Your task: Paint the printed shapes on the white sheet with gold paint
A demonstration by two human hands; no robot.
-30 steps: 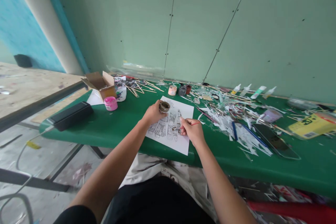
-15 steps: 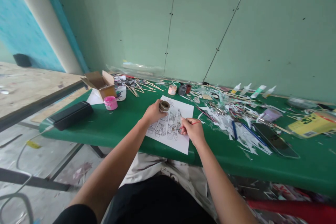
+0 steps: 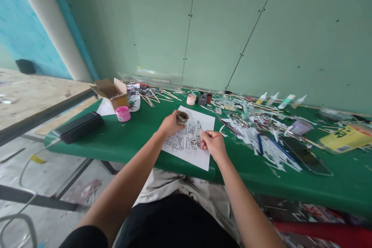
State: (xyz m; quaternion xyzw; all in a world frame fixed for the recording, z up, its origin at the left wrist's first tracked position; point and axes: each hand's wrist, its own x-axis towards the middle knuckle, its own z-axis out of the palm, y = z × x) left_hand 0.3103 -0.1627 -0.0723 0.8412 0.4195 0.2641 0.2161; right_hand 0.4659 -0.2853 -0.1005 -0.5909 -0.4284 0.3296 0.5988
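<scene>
A white sheet with black line drawings [image 3: 189, 139] lies on the green table [image 3: 136, 131] in front of me. My left hand [image 3: 169, 124] is closed around a small brown paint pot [image 3: 182, 117] that rests on the sheet's upper left part. My right hand [image 3: 212, 142] pinches a thin red-handled brush [image 3: 211, 136], its tip down on the drawings near the sheet's right side.
A pink paint pot [image 3: 122, 113] and an open cardboard box [image 3: 112, 93] stand at the left, with a black case [image 3: 76, 126] at the table's left end. Several paint pots [image 3: 199, 99] sit behind the sheet. Paper scraps [image 3: 255, 128], sticks, a phone [image 3: 305, 155], glue bottles [image 3: 276, 100] cover the right side.
</scene>
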